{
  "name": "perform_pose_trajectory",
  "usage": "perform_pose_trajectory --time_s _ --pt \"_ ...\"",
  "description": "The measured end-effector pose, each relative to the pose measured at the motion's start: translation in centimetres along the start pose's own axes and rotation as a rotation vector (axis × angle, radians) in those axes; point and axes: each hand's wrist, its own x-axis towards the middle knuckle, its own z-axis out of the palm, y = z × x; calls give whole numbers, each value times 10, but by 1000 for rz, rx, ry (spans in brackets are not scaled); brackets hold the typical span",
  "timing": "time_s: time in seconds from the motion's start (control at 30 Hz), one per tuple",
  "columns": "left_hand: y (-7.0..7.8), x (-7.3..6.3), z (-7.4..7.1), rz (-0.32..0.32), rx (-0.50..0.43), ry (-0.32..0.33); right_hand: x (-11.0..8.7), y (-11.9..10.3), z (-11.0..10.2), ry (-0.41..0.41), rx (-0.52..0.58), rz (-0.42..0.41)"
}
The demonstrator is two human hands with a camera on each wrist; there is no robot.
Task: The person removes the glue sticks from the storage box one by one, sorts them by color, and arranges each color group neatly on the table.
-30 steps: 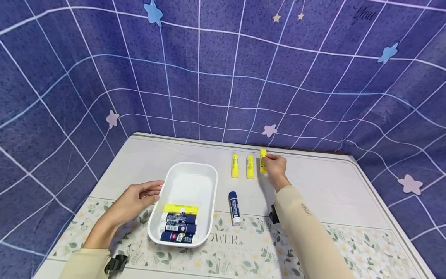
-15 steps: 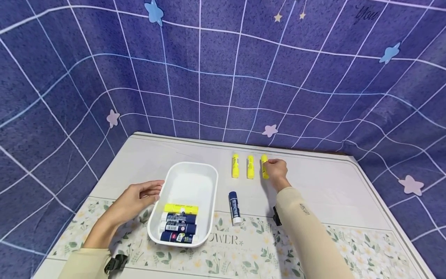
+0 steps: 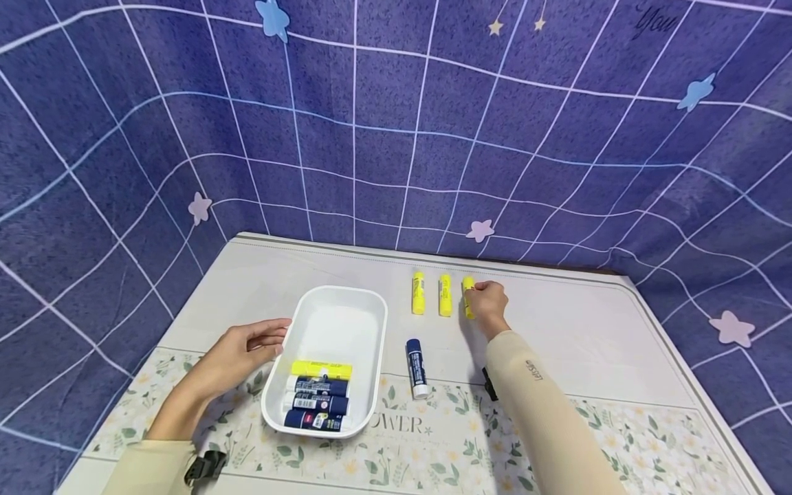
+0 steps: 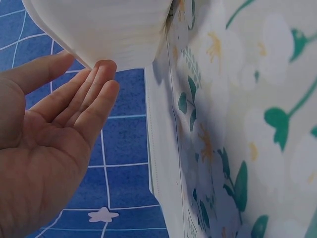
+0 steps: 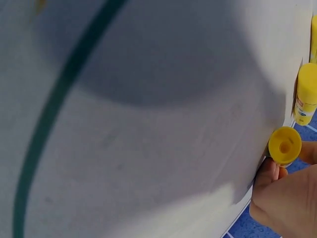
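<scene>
My right hand point(image 3: 489, 302) pinches a yellow glue stick point(image 3: 468, 285) at the right end of a row of three. In the right wrist view its round end point(image 5: 285, 147) shows between thumb and fingers, close over the tabletop. Two more yellow glue sticks, a middle one point(image 3: 445, 295) and a left one point(image 3: 418, 293), lie parallel beside it. My left hand point(image 3: 238, 357) is at the left side of a white tray point(image 3: 337, 313), its extended fingers at the rim. In the left wrist view the fingertips point(image 4: 105, 67) meet the tray's outer wall point(image 4: 119, 39).
Inside the tray's near half lie a yellow glue stick point(image 3: 322, 370) and several navy ones point(image 3: 318, 403). A navy glue stick with a white end point(image 3: 416, 369) lies right of the tray. A purple-blue curtain point(image 3: 396, 137) hangs behind the table's back edge.
The right hand has brought its yellow glue stick slightly nearer and down, level with the other two in the row. The left hand and tray stay in place.
</scene>
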Motion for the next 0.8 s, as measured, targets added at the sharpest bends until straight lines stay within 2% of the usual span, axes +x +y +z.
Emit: perform_pose_trajectory --time_s 0.4,0.67,0.8 --pt "-1 0 -1 -1 -3 -1 -3 -2 -3 22 -25 -31" --pt "1 -1 -1 8 2 3 0 -14 -17 100 -14 -134" --pt "0 -1 -1 6 -6 1 4 -21 -28 96 -13 -152"
